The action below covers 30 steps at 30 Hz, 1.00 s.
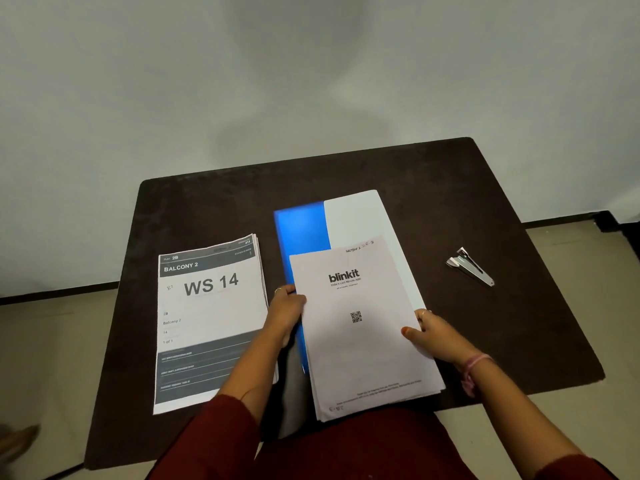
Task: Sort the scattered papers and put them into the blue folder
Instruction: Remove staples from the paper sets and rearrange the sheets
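Note:
A stack of white sheets with "blinkit" printed on top (360, 327) is held over the blue folder (300, 230), which lies on the dark table (485, 188). My left hand (285, 311) grips the stack's left edge. My right hand (433, 332) holds the right edge, thumb on top. A blank white sheet (360, 216) lies under the stack, covering the folder's right part. A second stack headed "BALCONY 2, WS 14" (207, 320) rests on the table to the left of the folder.
A metal clip or stapler-like tool (471, 266) lies on the table's right side. The table's far edge stands near a pale wall. Tiled floor shows on both sides of the table.

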Each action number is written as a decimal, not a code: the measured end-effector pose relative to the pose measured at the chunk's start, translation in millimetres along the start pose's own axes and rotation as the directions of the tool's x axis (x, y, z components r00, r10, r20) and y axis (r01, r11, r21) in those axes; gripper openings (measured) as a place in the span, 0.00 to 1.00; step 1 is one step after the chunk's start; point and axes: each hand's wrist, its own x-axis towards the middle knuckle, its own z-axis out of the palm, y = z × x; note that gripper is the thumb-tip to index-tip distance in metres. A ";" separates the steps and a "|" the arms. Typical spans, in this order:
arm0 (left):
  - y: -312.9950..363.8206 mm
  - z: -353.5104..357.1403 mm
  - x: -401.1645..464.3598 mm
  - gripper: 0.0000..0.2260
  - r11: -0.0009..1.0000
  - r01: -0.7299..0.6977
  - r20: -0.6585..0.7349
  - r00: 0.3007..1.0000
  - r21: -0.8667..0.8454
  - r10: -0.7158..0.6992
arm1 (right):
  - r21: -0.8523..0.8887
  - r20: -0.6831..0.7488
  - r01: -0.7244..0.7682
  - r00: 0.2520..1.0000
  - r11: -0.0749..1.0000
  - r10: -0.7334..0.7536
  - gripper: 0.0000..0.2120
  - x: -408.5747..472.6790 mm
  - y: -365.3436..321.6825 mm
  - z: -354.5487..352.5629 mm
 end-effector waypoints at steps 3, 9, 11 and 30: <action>1.7 8.2 1.1 0.15 0.999 0.003 -0.045 0.999 0.035 -0.001 | -0.203 0.112 -0.039 0.992 0.978 0.062 0.10 -2.0 -16.9 -14.5; 1.9 14.4 -6.3 0.13 0.995 0.003 -0.121 0.993 0.096 0.008 | -0.403 0.059 -0.031 0.996 0.915 0.060 0.28 22.3 -64.4 -54.5; 2.6 14.4 -8.7 0.11 0.989 -0.007 -0.113 0.993 0.146 0.024 | -0.336 -0.043 0.059 0.996 0.940 -0.078 0.25 38.1 -81.3 -60.5; -5.9 22.5 -19.5 0.17 0.885 -0.235 0.008 0.967 0.402 0.253 | -0.479 -0.091 0.257 0.936 0.840 -0.339 0.12 100.1 -117.3 -64.8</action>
